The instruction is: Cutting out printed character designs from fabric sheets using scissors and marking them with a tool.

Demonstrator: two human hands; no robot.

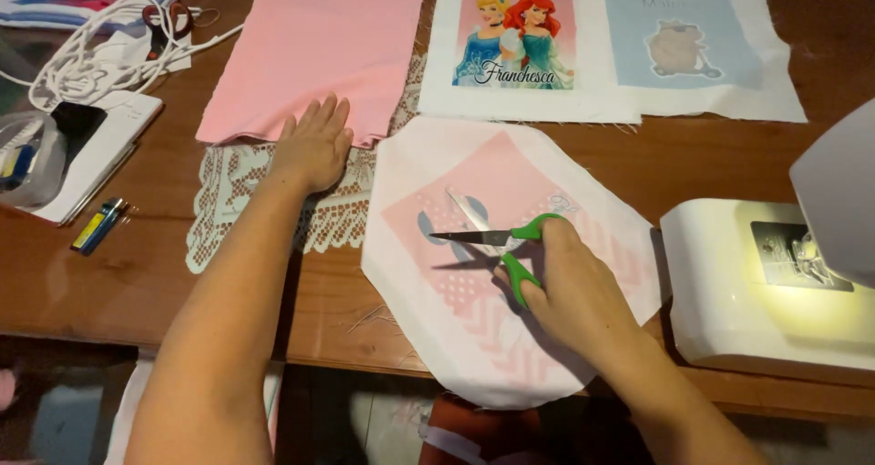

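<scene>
My right hand (574, 287) grips green-handled scissors (488, 237), blades open and pointing left, above a white fabric piece (428, 310) with cut-off corners and a pink printed square. My left hand (314, 141) lies flat, fingers spread, on the lower edge of a folded pink cloth (314, 46), which rests on a strip of white lace (232, 205). The white fabric piece hangs a little over the wooden table's front edge.
Two white printed fabric panels (592, 46) lie at the back. A white sewing machine (775, 283) with its lamp on stands at the right. At the left are a white cord (82, 64), a notebook (91, 150), a clear container (27, 160) and a small lighter (96, 226).
</scene>
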